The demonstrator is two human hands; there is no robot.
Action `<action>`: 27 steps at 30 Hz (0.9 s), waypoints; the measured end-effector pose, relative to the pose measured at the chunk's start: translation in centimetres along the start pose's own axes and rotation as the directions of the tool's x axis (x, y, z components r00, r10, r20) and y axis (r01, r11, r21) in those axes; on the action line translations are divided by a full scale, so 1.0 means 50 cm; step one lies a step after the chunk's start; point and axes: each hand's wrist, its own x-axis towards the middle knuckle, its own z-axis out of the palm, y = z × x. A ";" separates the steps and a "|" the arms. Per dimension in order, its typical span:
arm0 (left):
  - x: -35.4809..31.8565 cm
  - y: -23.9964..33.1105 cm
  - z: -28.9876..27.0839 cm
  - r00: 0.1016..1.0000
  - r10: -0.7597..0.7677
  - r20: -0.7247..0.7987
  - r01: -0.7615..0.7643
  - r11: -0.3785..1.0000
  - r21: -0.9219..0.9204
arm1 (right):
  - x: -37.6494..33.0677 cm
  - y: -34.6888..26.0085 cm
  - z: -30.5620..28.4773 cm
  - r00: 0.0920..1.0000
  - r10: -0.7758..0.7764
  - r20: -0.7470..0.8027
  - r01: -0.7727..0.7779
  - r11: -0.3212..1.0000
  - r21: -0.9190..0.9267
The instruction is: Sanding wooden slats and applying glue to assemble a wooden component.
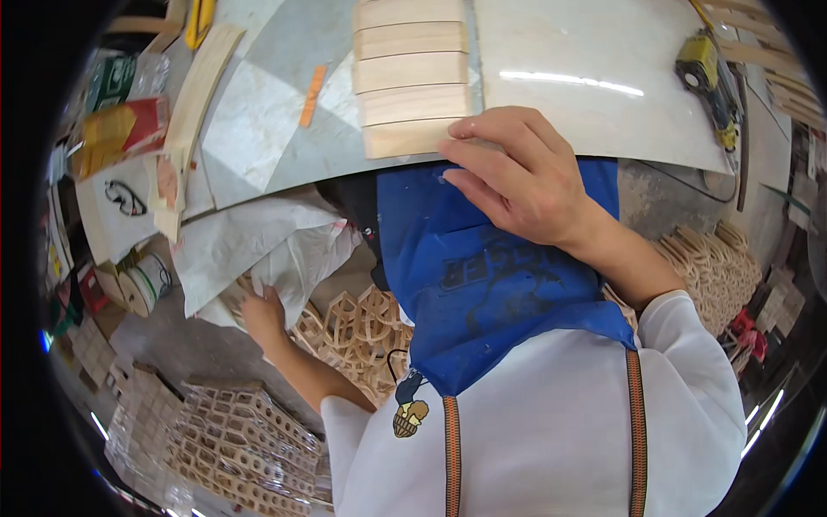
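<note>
Right hand (530,177) (two o'clock) touches a row of wooden slats (412,73) (twelve o'clock); left hand (263,312) (eight o'clock) lies at a white sack (250,246).

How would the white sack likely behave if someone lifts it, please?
The white sack would probably hang floppy, since its sides crease and sag. Its thin-looking material seems light, but any hidden contents could add weight.

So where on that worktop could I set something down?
Widest: the white surface between the wooden slats and yellow tool, beyond the right hand. Smaller: between the orange strip and curved wooden board. Left of that board is crowded with packages.
</note>
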 end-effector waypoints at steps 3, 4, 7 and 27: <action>-0.140 0.200 -0.263 0.895 0.000 0.447 0.277 0.783 -0.556 | -0.030 0.021 -0.026 0.999 0.048 -0.025 -0.049 0.998 -0.047; -0.166 0.241 -0.280 0.894 0.001 0.447 0.277 0.785 -0.555 | -0.043 0.026 -0.033 0.997 0.069 -0.031 -0.071 0.995 -0.070; -0.192 0.398 -0.313 0.910 0.290 -0.297 -0.369 0.240 -0.898 | -0.058 0.033 -0.045 0.993 0.108 -0.056 -0.114 0.987 -0.116; 0.062 0.726 -0.429 0.720 0.530 -0.448 -0.535 0.011 -0.845 | 0.002 -0.003 0.015 0.972 0.170 0.161 -0.165 0.985 -0.045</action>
